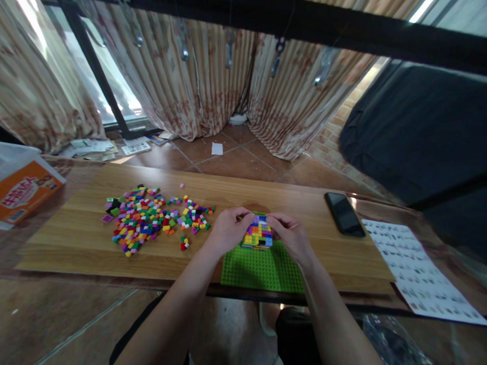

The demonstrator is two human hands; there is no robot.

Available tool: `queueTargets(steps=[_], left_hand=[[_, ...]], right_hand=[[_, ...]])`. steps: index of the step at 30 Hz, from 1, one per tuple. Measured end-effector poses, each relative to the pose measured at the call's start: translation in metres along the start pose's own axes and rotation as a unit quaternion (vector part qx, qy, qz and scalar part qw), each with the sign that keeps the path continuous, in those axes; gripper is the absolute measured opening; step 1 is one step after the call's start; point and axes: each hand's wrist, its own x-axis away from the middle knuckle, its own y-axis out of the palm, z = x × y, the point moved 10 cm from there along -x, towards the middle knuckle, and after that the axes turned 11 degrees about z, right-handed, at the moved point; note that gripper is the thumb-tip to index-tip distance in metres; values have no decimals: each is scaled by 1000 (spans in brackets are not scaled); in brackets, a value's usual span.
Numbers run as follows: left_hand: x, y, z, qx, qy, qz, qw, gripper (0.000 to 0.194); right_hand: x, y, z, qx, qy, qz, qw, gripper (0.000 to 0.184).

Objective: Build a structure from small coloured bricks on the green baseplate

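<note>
A block of multicoloured toy bricks [258, 236] stands on the green baseplate [262, 269] near the table's front edge. My left hand [231, 228] is at the block's left side, thumb and fingers closed at its far left corner. On the opposite side, my right hand [290, 233] has its fingers curled against the far right corner. Both hands touch the block, and its far side is partly hidden by the fingers. Whether a small loose brick sits between the fingertips cannot be made out.
Loose coloured bricks [143, 218] lie heaped on the left of the wooden board [212, 191]. A black phone [344, 214] and a printed sheet [420, 272] lie to the right. At far left stands an orange-and-white box [26, 190]. A dark metal bar [261, 9] crosses overhead.
</note>
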Motion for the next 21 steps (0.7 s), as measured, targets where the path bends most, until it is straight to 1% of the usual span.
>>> queueTargets(steps=[4, 6, 9, 13, 16, 19, 21], left_hand=[[2, 0, 2, -11, -5, 7, 1000, 28], [3, -3, 3, -32, -11, 25, 999, 29], [3, -6, 6, -62, -17, 48, 997, 31], [2, -7, 6, -78, -28, 51, 995, 33], [1, -7, 5, -69, -35, 46, 996, 32], [1, -8, 4, -67, -34, 45, 996, 33], [1, -10, 4, -75, -33, 46, 996, 33]], right_hand=[[-1, 0, -1, 13, -20, -2, 1000, 36], [-4, 0, -1, 22, -31, 2, 999, 37], [-11, -2, 2, 27, -32, 19, 999, 39], [-17, -3, 1, 35, -31, 31, 998, 40], [-16, -6, -5, 83, -62, 42, 994, 38], [-15, -12, -11, 137, -105, 66, 983, 36], [-15, -15, -12, 176, -121, 80, 974, 36]])
